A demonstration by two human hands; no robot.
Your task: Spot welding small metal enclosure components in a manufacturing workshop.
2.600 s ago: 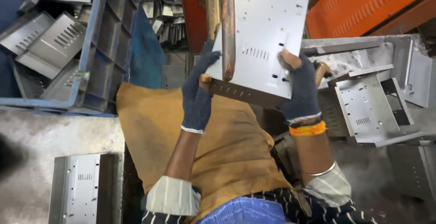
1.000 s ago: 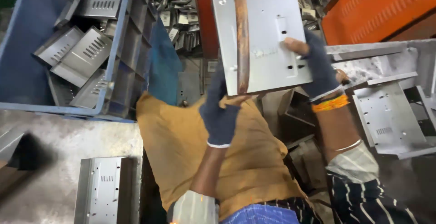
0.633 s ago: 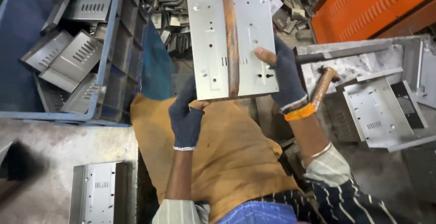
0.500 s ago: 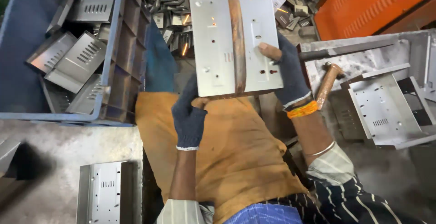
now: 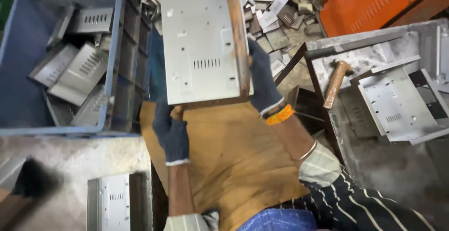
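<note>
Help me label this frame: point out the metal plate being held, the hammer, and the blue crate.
metal plate [image 5: 199,44], head view, on its flat grey face above the slots.
hammer [image 5: 336,83], head view, on its wooden handle.
blue crate [image 5: 117,72], head view, on its right wall.

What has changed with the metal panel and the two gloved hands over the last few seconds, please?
The metal panel was turned to face the camera, slots now horizontal. The left hand slid under its bottom edge. The right hand kept gripping the right side by the rusty bar. The blue crate and hammer stayed put.
</note>
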